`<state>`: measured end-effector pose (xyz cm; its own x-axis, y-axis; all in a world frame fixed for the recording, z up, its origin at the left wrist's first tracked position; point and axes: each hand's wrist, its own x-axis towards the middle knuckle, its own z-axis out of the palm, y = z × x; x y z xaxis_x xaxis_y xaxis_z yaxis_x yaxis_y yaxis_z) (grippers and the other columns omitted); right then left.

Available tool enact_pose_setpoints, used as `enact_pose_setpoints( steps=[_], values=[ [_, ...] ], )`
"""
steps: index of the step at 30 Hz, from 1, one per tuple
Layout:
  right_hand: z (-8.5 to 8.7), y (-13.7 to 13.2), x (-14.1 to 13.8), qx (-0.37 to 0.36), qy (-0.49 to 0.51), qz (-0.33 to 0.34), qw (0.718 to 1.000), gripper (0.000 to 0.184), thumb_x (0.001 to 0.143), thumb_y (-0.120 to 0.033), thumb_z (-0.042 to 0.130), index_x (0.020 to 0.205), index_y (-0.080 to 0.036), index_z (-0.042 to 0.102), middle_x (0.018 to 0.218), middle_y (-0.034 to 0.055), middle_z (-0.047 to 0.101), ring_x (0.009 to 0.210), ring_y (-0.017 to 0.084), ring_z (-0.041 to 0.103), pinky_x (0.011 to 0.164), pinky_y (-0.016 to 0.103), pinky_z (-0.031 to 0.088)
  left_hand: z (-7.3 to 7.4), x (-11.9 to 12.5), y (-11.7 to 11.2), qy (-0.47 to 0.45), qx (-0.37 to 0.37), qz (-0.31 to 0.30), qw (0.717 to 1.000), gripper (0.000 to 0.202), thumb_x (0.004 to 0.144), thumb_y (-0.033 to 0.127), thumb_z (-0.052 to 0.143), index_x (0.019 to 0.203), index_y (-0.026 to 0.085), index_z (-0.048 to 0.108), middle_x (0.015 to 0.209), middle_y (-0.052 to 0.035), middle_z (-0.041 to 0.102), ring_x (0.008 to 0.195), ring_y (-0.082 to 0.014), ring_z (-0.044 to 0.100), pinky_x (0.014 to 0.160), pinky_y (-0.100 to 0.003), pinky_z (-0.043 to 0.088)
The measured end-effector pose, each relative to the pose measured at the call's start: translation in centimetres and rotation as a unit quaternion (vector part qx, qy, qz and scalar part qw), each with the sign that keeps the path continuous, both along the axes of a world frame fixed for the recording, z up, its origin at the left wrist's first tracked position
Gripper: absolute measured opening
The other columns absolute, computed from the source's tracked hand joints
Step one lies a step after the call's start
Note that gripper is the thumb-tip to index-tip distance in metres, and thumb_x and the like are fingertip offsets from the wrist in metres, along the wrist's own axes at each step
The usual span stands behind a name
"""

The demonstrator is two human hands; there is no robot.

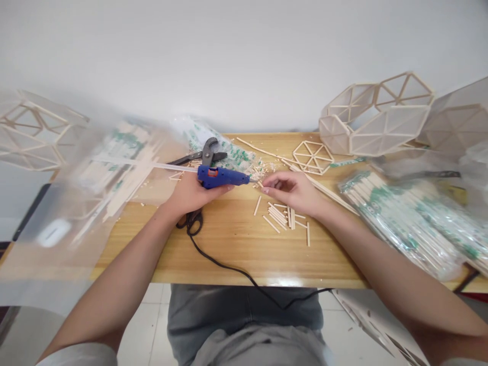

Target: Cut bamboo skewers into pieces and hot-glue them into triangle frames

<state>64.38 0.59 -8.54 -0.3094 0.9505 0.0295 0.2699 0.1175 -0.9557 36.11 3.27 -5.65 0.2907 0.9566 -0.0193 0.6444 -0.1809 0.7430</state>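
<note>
My left hand [190,195] is closed around a blue glue gun [223,177] that lies sideways, nozzle pointing right, with a clear glue stick jutting out behind it. My right hand [292,189] pinches a short wooden stick piece right at the nozzle tip. Several short cut sticks [282,216] lie on the wooden table [236,244] just below my right hand. A flat hexagon frame of sticks [312,156] rests beyond it.
Black cutters [208,151] lie behind the glue gun. Its black cord [236,267] runs off the table's front edge. Stick polyhedron frames [375,114] stand at the back right and far left. Bags of sticks [412,221] fill the right side; clear plastic [95,178] covers the left.
</note>
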Motion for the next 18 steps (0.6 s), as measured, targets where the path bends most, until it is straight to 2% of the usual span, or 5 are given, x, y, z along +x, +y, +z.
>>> enact_pose_setpoints(
  steps=[5, 11, 18],
  values=[
    [-0.03, -0.02, 0.03, 0.007, 0.002, 0.002, 1.0, 0.035, 0.084, -0.054, 0.08, 0.091, -0.02, 0.079, 0.077, 0.0025, 0.072, 0.06, 0.012, 0.055, 0.055, 0.027, 0.042, 0.07, 0.14, -0.1, 0.018, 0.014, 0.009, 1.0, 0.041, 0.075, 0.058, 0.074, 0.088, 0.019, 0.077, 0.08, -0.0032, 0.075, 0.083, -0.0246, 0.07, 0.081, -0.034, 0.059],
    [0.12, -0.05, -0.04, 0.005, 0.004, 0.002, 1.0, 0.035, 0.083, -0.054, 0.08, 0.091, -0.02, 0.078, 0.078, 0.0026, 0.072, 0.062, 0.013, 0.057, 0.056, 0.027, 0.043, -0.25, 0.08, 0.02, 0.043, 0.01, 0.023, 0.999, 0.041, 0.074, 0.057, 0.071, 0.087, 0.019, 0.076, 0.082, -0.0041, 0.076, 0.081, -0.0251, 0.07, 0.078, -0.034, 0.059],
    [0.16, -0.03, -0.04, 0.003, 0.006, 0.007, 1.0, 0.034, 0.083, -0.053, 0.081, 0.091, -0.02, 0.078, 0.077, 0.0024, 0.071, 0.065, 0.013, 0.059, 0.058, 0.027, 0.044, -0.33, 0.07, 0.08, 0.049, 0.028, 0.008, 0.998, 0.04, 0.076, 0.055, 0.068, 0.093, 0.02, 0.076, 0.092, -0.0044, 0.079, 0.09, -0.0281, 0.072, 0.087, -0.038, 0.059]
  ],
)
